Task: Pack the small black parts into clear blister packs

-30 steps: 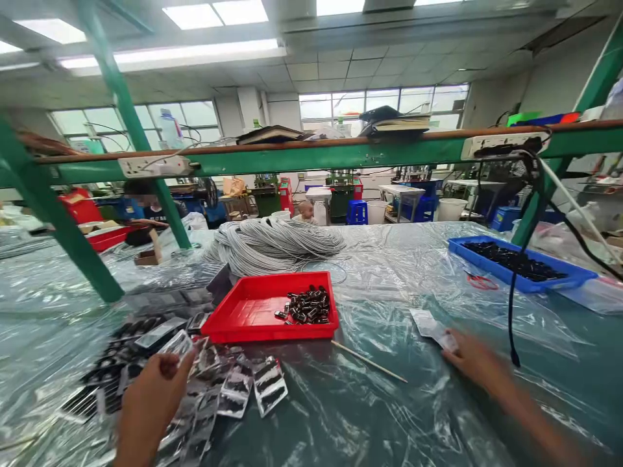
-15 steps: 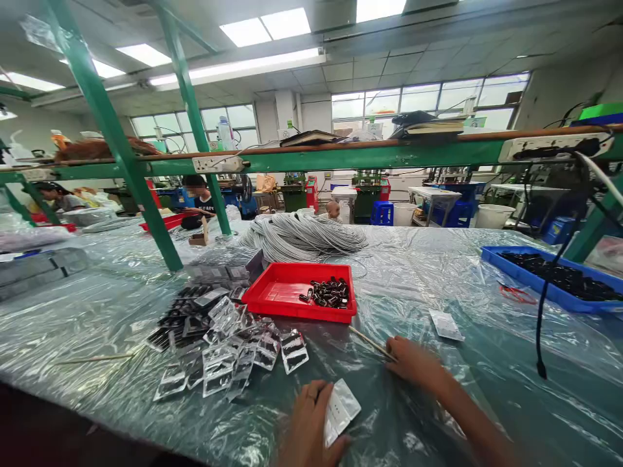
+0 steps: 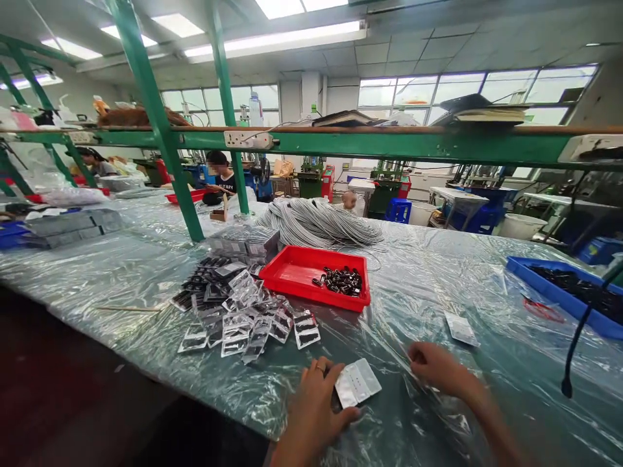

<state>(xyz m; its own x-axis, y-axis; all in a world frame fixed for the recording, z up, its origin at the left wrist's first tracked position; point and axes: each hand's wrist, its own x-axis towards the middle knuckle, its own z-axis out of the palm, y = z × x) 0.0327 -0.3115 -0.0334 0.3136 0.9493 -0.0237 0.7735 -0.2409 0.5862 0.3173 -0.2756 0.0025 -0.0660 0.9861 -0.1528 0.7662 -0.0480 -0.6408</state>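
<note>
Okay, quickly: the left hand (image 3: 316, 407) is sitting at the left end of a flat white rectangular packet with small dark marks (image 3: 359, 383), which is lying on the green, clear-plastic-covered table (image 3: 389, 438). Its thumb and forefinger are standing parted, touching or nearly touching that end, one near the far corner and one by the near edge; they are probably steadying the packet rather than clamping it. The right hand (image 3: 440, 368) is hovering low, just to the right of the packet, fingers curled close together. From where I'm standing I can't tell whether they are gripping something thin or nothing.

A second white rectangular packet (image 3: 461, 329) is lying beyond the right hand, apart from both hands. Left of the first packet, a loose heap of clear-and-silver flat packs with black contents (image 3: 238, 327) is spreading over the plastic, some overlapping, so apparently dropped there rather than ordered. The shallow red plastic tray (image 3: 292, 269) is standing just behind the heap, its raised walls presumably keeping the small shiny black pieces (image 3: 343, 281) from scattering; they're bunching at its right end. A blue plastic tray (image 3: 530, 283) is doing the same at far right for black items. A coil of pale grey cable (image 3: 316, 224) is lying behind, likely parked there leaving the front workable.
</note>
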